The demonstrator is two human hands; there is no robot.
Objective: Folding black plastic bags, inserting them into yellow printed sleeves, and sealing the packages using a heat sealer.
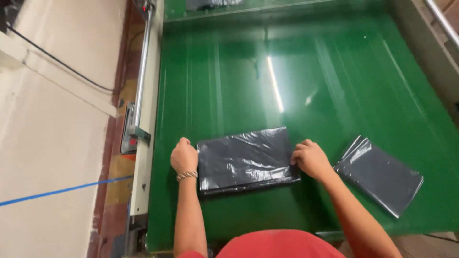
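Grey plastic bag (pixel 246 160) flat on green belt (pixel 306 86), gripped at both short edges: left hand (pixel 184 157) clenched, right hand (pixel 311 159) pinching. Second grey bag (pixel 380 174) well right, untouched.

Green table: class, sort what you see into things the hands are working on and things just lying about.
In hand:
left hand
right hand
dark plastic stack

Lying about:
second grey stack
metal rail
green table
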